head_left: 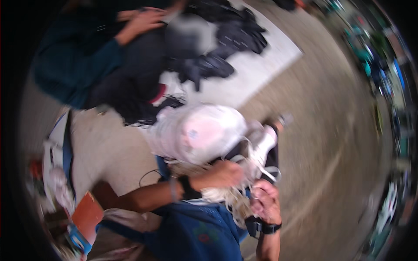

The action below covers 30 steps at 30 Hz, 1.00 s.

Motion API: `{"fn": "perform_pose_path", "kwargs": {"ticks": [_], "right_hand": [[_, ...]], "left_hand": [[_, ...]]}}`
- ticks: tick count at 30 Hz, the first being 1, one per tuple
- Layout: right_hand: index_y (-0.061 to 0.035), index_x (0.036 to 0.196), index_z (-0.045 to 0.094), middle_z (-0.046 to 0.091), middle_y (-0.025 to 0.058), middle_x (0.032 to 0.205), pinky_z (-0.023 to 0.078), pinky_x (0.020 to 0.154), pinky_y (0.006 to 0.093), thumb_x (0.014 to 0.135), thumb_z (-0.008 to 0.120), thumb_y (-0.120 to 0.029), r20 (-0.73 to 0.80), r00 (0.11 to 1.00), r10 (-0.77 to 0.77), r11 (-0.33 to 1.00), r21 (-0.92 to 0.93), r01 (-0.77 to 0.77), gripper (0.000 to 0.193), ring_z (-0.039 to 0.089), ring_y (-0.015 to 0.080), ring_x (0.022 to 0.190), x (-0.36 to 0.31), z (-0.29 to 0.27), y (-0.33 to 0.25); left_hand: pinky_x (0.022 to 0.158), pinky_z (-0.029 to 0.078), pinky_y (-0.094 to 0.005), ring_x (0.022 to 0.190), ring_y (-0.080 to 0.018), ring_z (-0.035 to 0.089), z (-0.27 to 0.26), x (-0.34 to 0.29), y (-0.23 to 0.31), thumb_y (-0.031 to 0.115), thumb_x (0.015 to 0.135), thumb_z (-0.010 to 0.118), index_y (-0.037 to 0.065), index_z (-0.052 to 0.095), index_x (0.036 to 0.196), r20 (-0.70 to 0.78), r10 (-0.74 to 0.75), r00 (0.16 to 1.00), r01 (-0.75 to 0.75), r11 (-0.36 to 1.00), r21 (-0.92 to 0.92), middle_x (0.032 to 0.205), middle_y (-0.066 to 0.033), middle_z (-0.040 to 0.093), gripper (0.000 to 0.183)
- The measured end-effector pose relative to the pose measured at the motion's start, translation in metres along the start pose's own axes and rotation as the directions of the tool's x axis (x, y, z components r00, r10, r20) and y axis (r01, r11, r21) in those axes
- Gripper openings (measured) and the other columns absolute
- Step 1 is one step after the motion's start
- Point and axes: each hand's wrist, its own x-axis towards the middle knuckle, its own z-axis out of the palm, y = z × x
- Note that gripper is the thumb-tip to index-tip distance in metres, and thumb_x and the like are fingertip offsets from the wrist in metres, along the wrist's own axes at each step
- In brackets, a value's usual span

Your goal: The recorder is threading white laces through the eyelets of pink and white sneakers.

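Cream strips (237,208) hang in a tangle over the lap, between and below the two hands. The left hand (223,174) is bent over their upper part, too blurred to tell whether it grips any. The right hand (266,201) has its fingers curled beside them; whether it pinches one, I cannot tell. Just beyond the left hand sits a white-and-pink bundle (202,132). Farther off, black gloves (241,37) lie on a white sheet (272,58), near a co-worker's hand (146,19).
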Motion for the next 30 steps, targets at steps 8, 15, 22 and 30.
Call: {"fn": "perform_pose_path", "kwargs": {"ticks": [8,15,22,30], "right_hand": [[0.0005,0.094,0.059,0.055,0.0076,0.081,0.043,0.054,0.0279,0.094,0.056,-0.009,0.602,0.762,-0.239,0.852,-0.246,0.462,0.01,0.052,0.016,0.06,-0.012,0.033,0.001],[0.0004,0.099,0.057,0.054,0.0105,0.081,0.046,0.053,0.029,0.09,0.06,-0.006,0.123,0.989,-0.077,0.842,-0.523,0.131,0.011,0.059,0.0158,0.06,-0.018,-0.002,-0.001],[0.0029,0.089,0.047,0.054,0.0225,0.08,0.046,0.06,0.0452,0.086,0.061,-0.005,-0.098,0.75,-0.654,0.297,-0.945,0.136,0.017,0.056,0.0412,0.069,0.044,-0.051,0.04],[0.0019,0.08,0.048,0.052,0.0218,0.075,0.045,0.061,0.0442,0.082,0.064,-0.005,-0.216,0.803,-0.556,0.484,-0.869,0.101,0.017,0.054,0.0399,0.069,0.05,-0.064,0.038]], "left_hand": [[0.079,0.055,-0.0344,0.088,-0.0231,0.066,0.033,0.046,0.013,0.045,0.099,0.042,-0.003,0.056,0.112,0.267,-0.553,0.789,0.605,0.622,-0.498,0.098,-0.0156,0.066,0.052],[0.046,0.035,-0.0246,0.048,-0.0068,0.039,0.026,0.05,0.021,0.035,0.098,0.047,-0.003,0.06,0.107,0.197,-0.447,0.873,0.486,0.833,-0.264,0.057,0.0038,0.04,0.042],[0.035,0.026,-0.0238,0.037,-0.0057,0.027,0.02,0.087,0.01,0.029,0.091,0.051,0.002,0.064,0.09,0.059,-0.535,0.843,0.536,0.821,-0.199,0.048,0.0064,0.033,0.03],[0.036,0.029,-0.0251,0.038,-0.0065,0.031,0.03,0.074,0.014,0.038,0.098,0.042,0.002,0.062,0.091,-0.085,-0.495,0.865,0.488,0.868,-0.095,0.05,0.0046,0.037,0.042]]}}
